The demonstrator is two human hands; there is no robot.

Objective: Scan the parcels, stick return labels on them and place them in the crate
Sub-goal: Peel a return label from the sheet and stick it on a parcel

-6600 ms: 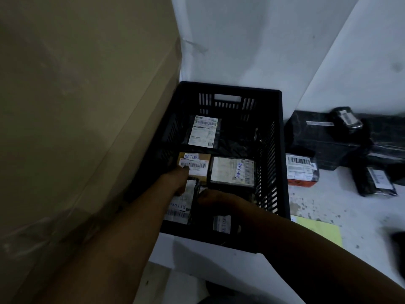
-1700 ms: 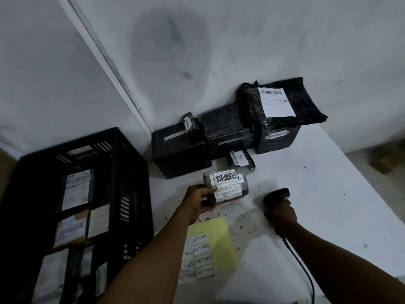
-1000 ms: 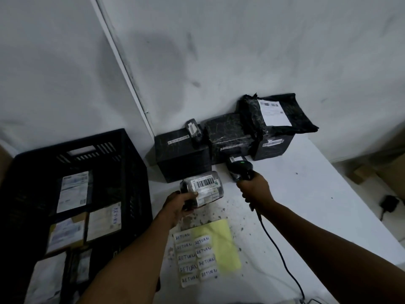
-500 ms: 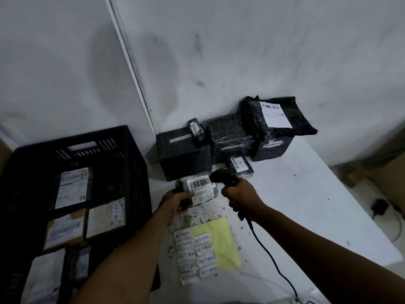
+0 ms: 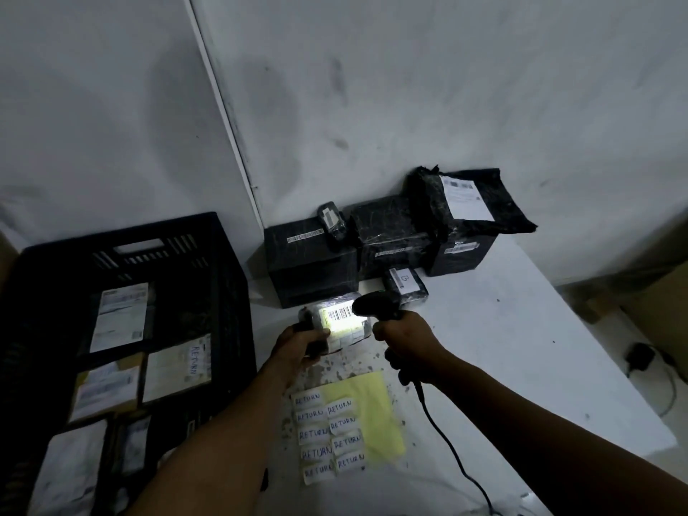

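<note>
My left hand [image 5: 302, 343] grips a small wrapped parcel [image 5: 344, 327] just above the white table, barcode label facing up. My right hand [image 5: 404, 342] holds a black corded barcode scanner [image 5: 376, 306] right over that label, and its light falls bright on the barcode. A yellow sheet [image 5: 366, 411] with several handwritten RETURN labels [image 5: 327, 435] lies on the table below my hands. The black plastic crate [image 5: 208, 262] stands at the left and holds several labelled parcels, one marked RETURN [image 5: 177, 366].
Several black-wrapped parcels [image 5: 312, 266] stand against the wall behind my hands, with a flat mailer [image 5: 469, 202] on top at the right and a small packet [image 5: 405, 283] in front. The scanner cable [image 5: 446, 441] trails toward me. The table edge [image 5: 580, 329] drops off at the right.
My right hand brought the scanner from the table's right side over to the parcel held in my left hand. The scanner light now shines on the barcode.
</note>
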